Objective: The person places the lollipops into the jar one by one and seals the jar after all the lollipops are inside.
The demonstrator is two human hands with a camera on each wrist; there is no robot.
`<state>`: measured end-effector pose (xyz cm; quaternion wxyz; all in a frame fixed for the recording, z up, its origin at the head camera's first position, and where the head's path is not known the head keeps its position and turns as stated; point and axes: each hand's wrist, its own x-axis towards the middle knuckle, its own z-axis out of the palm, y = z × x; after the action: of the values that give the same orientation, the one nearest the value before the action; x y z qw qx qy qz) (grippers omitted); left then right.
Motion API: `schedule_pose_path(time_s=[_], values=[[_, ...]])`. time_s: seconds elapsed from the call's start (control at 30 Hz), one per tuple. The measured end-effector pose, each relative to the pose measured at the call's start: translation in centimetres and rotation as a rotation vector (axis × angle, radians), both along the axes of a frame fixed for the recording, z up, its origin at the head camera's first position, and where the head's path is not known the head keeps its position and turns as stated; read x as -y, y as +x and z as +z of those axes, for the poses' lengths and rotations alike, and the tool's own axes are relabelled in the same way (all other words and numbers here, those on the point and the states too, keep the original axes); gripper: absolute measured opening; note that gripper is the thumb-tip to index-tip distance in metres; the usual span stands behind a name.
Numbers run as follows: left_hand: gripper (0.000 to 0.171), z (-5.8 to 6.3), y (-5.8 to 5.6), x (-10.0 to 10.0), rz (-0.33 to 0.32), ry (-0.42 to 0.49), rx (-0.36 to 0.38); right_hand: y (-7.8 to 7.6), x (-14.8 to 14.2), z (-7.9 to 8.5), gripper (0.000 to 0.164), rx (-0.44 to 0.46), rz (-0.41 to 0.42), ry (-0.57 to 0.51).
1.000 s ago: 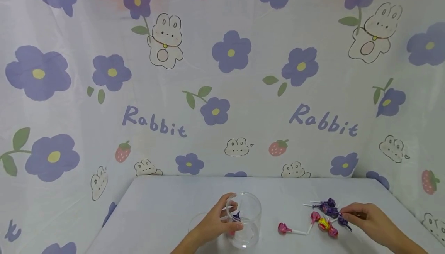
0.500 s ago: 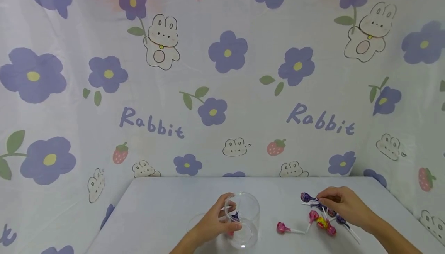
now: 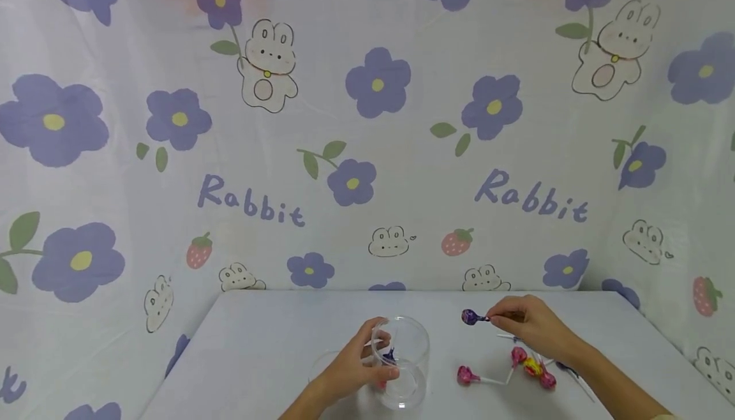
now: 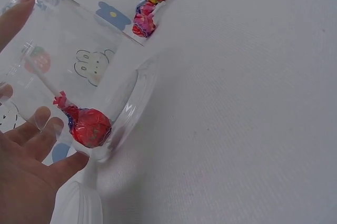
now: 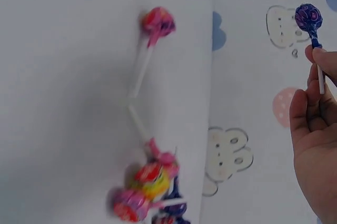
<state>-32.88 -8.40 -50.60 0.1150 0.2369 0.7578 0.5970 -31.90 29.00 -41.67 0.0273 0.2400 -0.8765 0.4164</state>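
Observation:
My left hand grips a clear plastic jar from its left side, fingers and thumb round the wall. Inside the jar lies a lollipop in a red and blue wrapper, stick pointing up toward the mouth. My right hand pinches a purple-wrapped lollipop just below its candy, held above the table to the right of the jar. In the right wrist view, that lollipop points candy upward, its white stick running down past the fingers.
On the white table, a pink lollipop lies right of the jar. Farther right is a cluster with a yellow lollipop, pink ones and partly hidden purple ones. A translucent ridged round piece sits beside the left hand.
My right hand has lifted the purple lollipop from the cluster and carried it left toward the jar. The left hand and jar have stayed in place.

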Motion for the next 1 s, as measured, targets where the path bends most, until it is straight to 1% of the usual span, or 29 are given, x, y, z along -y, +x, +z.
schedule_pose_path(time_s=[0.23,0.4,0.57,0.7,0.83,0.9,1.0], values=[[0.084,-0.2,-0.2,0.1,-0.001,0.0,-0.007,-1.0,3.2,1.2,0.012,-0.052,0.059,-0.011],[0.083,-0.3,-0.2,0.0,0.016,-0.01,0.009,-1.5,5.5,2.0,0.011,-0.097,0.125,-0.016],[0.082,-0.3,-0.3,-0.1,0.028,-0.024,0.031,-2.0,8.2,2.3,0.01,-0.156,0.191,0.014],[0.082,-0.2,-0.3,-0.2,0.025,-0.02,0.039,-2.4,10.1,2.2,0.01,-0.214,0.26,0.044],[0.083,-0.3,-0.1,-0.1,0.004,-0.007,0.031,-2.5,11.4,1.9,0.012,-0.222,0.308,0.096],[0.084,-0.4,-0.1,-0.1,-0.008,0.004,0.026,-2.5,12.0,1.8,0.013,-0.215,0.324,0.129],[0.084,-0.4,-0.2,0.0,-0.014,0.018,0.021,-2.6,13.0,1.7,0.013,-0.271,0.354,0.211]])
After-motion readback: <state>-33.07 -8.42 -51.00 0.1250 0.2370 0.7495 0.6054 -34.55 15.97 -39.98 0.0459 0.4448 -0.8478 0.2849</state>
